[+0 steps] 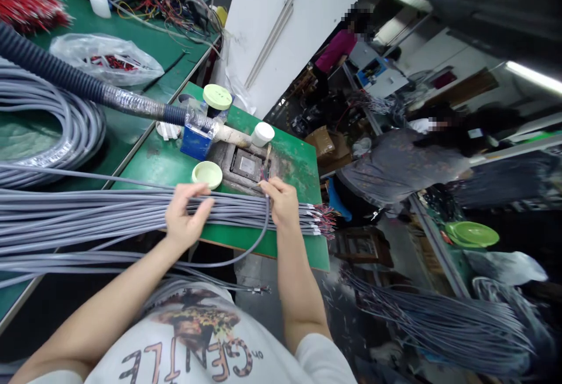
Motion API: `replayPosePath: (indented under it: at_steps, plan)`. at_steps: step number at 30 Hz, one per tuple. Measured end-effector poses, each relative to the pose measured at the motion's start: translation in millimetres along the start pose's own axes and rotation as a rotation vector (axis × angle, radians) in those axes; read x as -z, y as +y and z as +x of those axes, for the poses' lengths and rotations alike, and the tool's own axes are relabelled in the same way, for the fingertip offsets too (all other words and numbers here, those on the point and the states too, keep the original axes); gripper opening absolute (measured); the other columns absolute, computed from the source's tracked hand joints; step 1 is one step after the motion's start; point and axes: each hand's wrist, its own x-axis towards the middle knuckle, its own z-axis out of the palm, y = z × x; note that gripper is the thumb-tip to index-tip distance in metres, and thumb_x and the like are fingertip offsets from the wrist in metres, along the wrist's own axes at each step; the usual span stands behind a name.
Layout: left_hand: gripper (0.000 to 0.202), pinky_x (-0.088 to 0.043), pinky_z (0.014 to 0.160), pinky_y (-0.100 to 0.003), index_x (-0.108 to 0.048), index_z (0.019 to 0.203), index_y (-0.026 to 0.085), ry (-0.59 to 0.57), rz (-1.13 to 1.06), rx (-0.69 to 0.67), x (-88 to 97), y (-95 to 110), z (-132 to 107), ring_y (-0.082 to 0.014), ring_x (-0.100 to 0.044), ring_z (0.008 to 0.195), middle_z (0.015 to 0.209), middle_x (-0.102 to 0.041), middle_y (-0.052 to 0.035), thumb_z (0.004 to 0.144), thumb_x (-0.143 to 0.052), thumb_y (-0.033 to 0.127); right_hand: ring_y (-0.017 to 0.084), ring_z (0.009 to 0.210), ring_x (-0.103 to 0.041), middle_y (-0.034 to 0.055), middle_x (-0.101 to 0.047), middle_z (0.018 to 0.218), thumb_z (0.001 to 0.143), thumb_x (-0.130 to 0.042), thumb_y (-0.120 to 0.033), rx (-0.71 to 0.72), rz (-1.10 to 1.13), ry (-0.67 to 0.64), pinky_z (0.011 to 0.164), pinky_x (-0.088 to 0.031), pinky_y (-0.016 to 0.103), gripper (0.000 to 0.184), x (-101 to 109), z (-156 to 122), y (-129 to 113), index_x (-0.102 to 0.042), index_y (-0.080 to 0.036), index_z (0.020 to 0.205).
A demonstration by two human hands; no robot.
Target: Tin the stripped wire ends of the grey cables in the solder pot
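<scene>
My right hand (283,199) pinches the end of a grey cable (263,233), which bends down in a loop below it. Just beyond the fingertips is what looks like a solder pot (246,164), a square metal well in a stained block. A small brush (267,154) leans at its right edge. Over the bundle of grey cables (237,207) hovers my left hand (188,214), thumb and fingers apart with nothing between them. The bundle's stripped ends (322,220) fan out in thin coloured wires at the right.
A pale green dish (207,175), a white jar (262,134) and a lidded tub (217,97) surround the pot. A ribbed hose (88,79) crosses from the left above coiled cable (83,120). Two people (338,50) are in the background at right.
</scene>
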Motion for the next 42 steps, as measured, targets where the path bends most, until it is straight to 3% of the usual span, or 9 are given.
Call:
replayPosePath:
  at_steps: [7, 12, 16, 19, 23, 27, 34, 38, 42]
  plan:
    - [0.037, -0.051, 0.074, -0.028, -0.068, 0.099, 0.021, -0.217, -0.725, 0.507, -51.6, 24, -33, -0.0129, -0.061, 0.076, 0.084, -0.067, -0.0026, 0.064, -0.079, 0.025, 0.013, 0.063, -0.037, -0.0028, -0.038, 0.062, 0.072, -0.069, -0.031, -0.053, 0.292, -0.029, 0.065, -0.035, 0.027, 0.026, -20, -64, -15, -0.058, -0.021, 0.052]
    - [0.012, -0.051, 0.071, -0.027, -0.072, 0.079, 0.022, -0.175, -0.766, 0.453, -59.3, 34, -38, -0.0126, -0.06, 0.074, 0.083, -0.062, -0.0008, 0.068, -0.077, 0.026, 0.012, 0.059, -0.037, -0.0034, -0.038, 0.057, 0.073, -0.069, -0.034, -0.079, 0.363, -0.008, 0.062, -0.035, 0.028, 0.035, -25, -77, -17, -0.051, -0.02, 0.046]
    - [0.003, -0.049, 0.063, -0.026, -0.071, 0.077, 0.023, -0.124, -0.651, 0.346, -54.5, 39, -37, -0.0114, -0.057, 0.068, 0.08, -0.057, 0.0007, 0.075, -0.071, 0.026, 0.011, 0.053, -0.043, -0.0037, -0.05, 0.056, 0.073, -0.069, -0.036, -0.157, 0.495, -0.129, 0.057, -0.037, 0.027, 0.019, -24, -86, -17, -0.064, -0.02, 0.065]
    - [0.003, -0.049, 0.069, -0.027, -0.072, 0.079, 0.023, -0.078, -0.45, 0.144, -48.1, 38, -37, -0.0131, -0.058, 0.075, 0.08, -0.059, -0.0007, 0.078, -0.069, 0.024, 0.009, 0.047, -0.042, -0.0045, -0.054, 0.059, 0.073, -0.069, -0.036, -0.231, 0.642, -0.178, 0.05, -0.035, 0.025, 0.027, -24, -95, -15, -0.066, -0.023, 0.095]
    - [0.005, -0.05, 0.066, -0.027, -0.074, 0.079, 0.022, -0.188, -0.334, -0.1, -46.1, 38, -46, -0.013, -0.059, 0.071, 0.076, -0.062, -0.0022, 0.076, -0.071, 0.022, 0.008, 0.046, -0.041, -0.0069, -0.046, 0.056, 0.071, -0.072, -0.036, -0.252, 0.749, -0.042, 0.046, -0.036, 0.022, 0.035, -29, -106, -11, -0.062, -0.025, 0.103]
    - [0.012, -0.049, 0.056, -0.024, -0.071, 0.079, 0.017, -0.245, -0.528, 0.217, -50.5, 41, -54, -0.0111, -0.061, 0.065, 0.099, -0.067, -0.0072, 0.079, -0.068, 0.029, 0.011, 0.057, -0.052, -0.0043, -0.055, 0.066, 0.076, -0.068, -0.036, -0.204, 0.62, -0.039, 0.057, -0.046, 0.023, 0.039, -25, -110, -5, -0.059, -0.027, 0.113]
    - [0.017, -0.051, 0.073, -0.027, -0.068, 0.078, 0.016, -0.338, -0.681, 0.466, -46.2, 37, -55, -0.0144, -0.065, 0.072, 0.076, -0.07, -0.0035, 0.074, -0.074, 0.031, 0.014, 0.074, -0.055, -0.0019, -0.058, 0.074, 0.071, -0.076, -0.035, 0.021, 0.02, -0.277, 0.079, -0.046, 0.031, 0.038, 25, -90, -14, -0.07, -0.024, 0.107]
    - [0.015, -0.05, 0.074, -0.026, -0.067, 0.079, 0.016, -0.402, -0.754, 0.487, -44.4, 31, -59, -0.0133, -0.064, 0.071, 0.075, -0.07, -0.0019, 0.075, -0.073, 0.03, 0.013, 0.068, -0.051, -0.0026, -0.054, 0.067, 0.065, -0.081, -0.038, 0.111, 0.056, -0.437, 0.07, -0.045, 0.029, 0.032, 31, -72, -25, -0.076, -0.024, 0.093]
    - [0.016, -0.052, 0.075, -0.027, -0.066, 0.081, 0.017, -0.455, -0.828, 0.508, -43.2, 27, -61, -0.0132, -0.066, 0.07, 0.073, -0.069, -0.0004, 0.076, -0.073, 0.03, 0.011, 0.059, -0.05, -0.0023, -0.053, 0.065, 0.063, -0.082, -0.036, 0.042, 0.265, -0.388, 0.054, -0.043, 0.026, 0.018, 14, -66, -23, -0.077, -0.025, 0.077]
